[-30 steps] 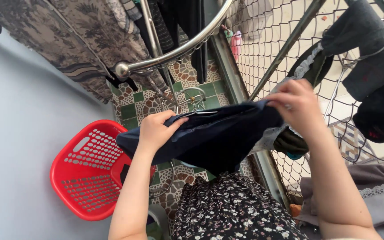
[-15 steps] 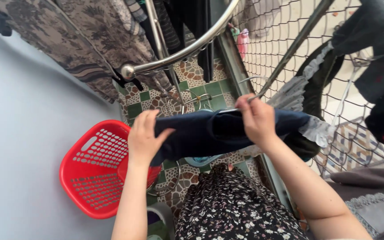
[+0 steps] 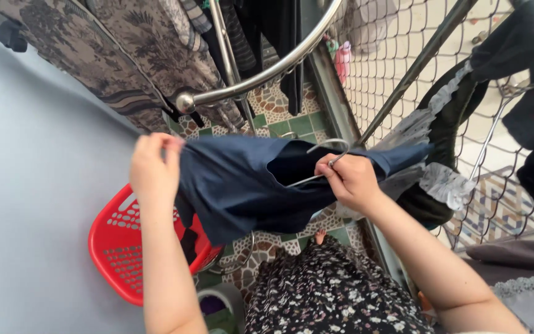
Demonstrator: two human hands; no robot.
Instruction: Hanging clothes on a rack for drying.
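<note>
With the left hand pinching the navy garment and the right hand gripping garment and wire hanger, the cloth may slip off into the red basket below.

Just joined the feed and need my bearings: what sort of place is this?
Likely a home balcony used for drying laundry: a metal clothes rail hung with garments, a wire mesh fence open to outside, and a red laundry basket on the tiled floor.
</note>
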